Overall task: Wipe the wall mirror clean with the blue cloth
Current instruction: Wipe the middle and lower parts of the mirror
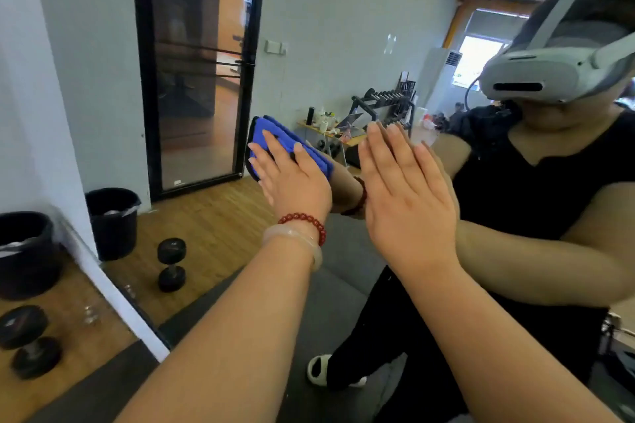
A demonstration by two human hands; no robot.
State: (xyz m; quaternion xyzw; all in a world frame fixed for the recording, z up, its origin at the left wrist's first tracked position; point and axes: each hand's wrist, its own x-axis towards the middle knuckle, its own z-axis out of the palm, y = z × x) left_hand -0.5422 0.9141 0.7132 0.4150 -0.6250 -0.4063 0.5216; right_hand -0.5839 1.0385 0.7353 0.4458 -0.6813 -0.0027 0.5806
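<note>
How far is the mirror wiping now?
Done: the blue cloth is already against the wall mirror. In hand: the left hand presses it flat there; the right hand rests flat on the mirror beside it. Left: the frame does not show how much is wiped.

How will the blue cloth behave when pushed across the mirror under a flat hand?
The blue cloth looks folded in soft layers, so it will probably bunch or unfold rather than slide stiffly. The left hand only presses it flat against the mirror, not gripping it, so it may drop if pressure eases.
</note>
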